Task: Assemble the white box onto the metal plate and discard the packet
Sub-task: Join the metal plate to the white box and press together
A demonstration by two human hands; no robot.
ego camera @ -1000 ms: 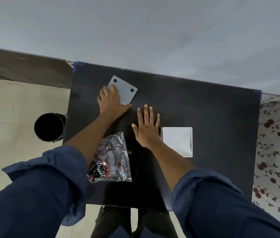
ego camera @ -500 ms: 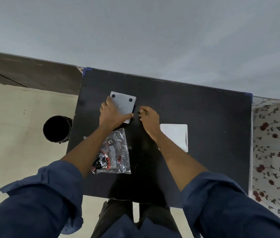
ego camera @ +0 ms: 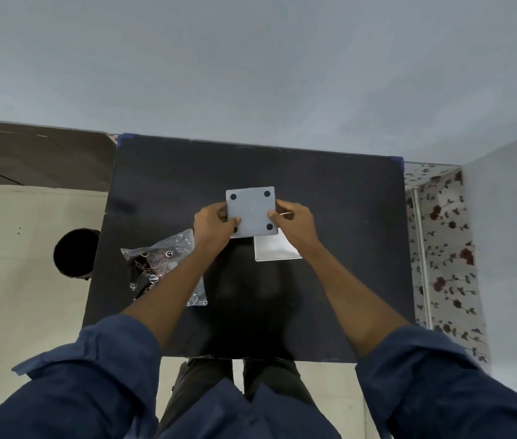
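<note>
Lifted off the table since half a second ago, the metal plate (ego camera: 251, 211) now sits between both hands over the middle of the black table (ego camera: 345, 280), where before it lay flat near the far left with only the left hand on it. Nearest the camera, two rolled dark blue sleeves (ego camera: 98, 369) frame the view, with bare forearms reaching forward. Left of the left forearm the clear packet (ego camera: 162, 264) lies flat on the table, partly hidden by that arm. Farther on, the left hand (ego camera: 214, 224) pinches the plate's left edge, thumb on its face and fingers behind. The right hand (ego camera: 295, 221) pinches the right edge the same way. Three dark round holes show at the plate's corners; the fourth corner is covered by the left thumb. Just under and behind the plate's near edge, the white box (ego camera: 276, 248) rests on the table, partly overlapped by the plate and the right wrist. Off the table's left side, a black round bin (ego camera: 75, 253) stands on the pale floor.
</note>
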